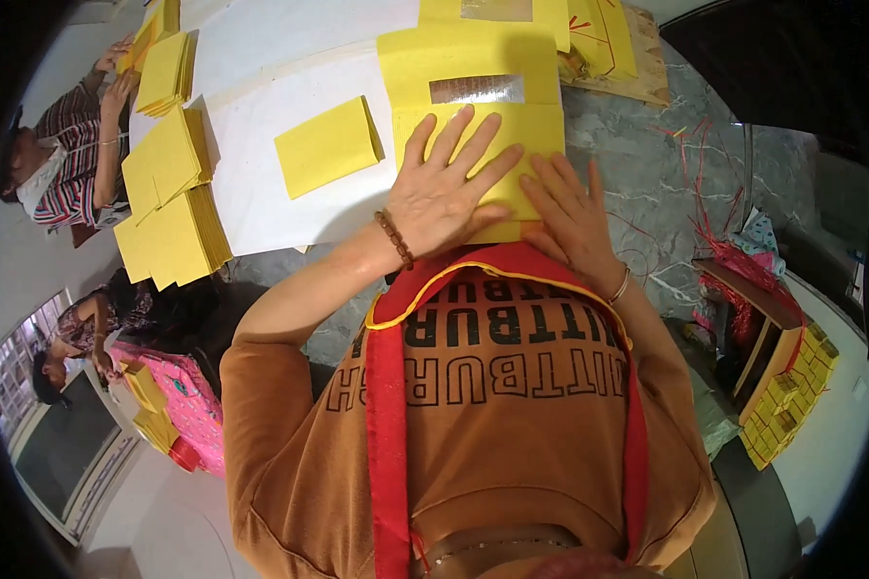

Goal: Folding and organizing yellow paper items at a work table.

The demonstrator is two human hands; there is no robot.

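My left hand [449, 183] lies flat, fingers spread, on a stack of yellow paper sheets [473, 72] that carry a silver foil rectangle [476, 89]. My right hand [572, 214] presses flat on the same stack's near right corner, fingers together. Neither hand grips anything. A brown bead bracelet circles my left wrist, and a thin bangle my right. A single folded yellow sheet [327, 145] rests to the left on a white board [261, 183]. My chest in a brown shirt with a red apron hides the stack's near edge.
Piles of folded yellow paper [169, 207] line the white board's left edge. Two other people [63, 159] handle yellow sheets at the left. More yellow sheets [603, 34] lie at the back right. Red strings [695, 164] litter the marble floor; bundled yellow packs [787, 405] sit at right.
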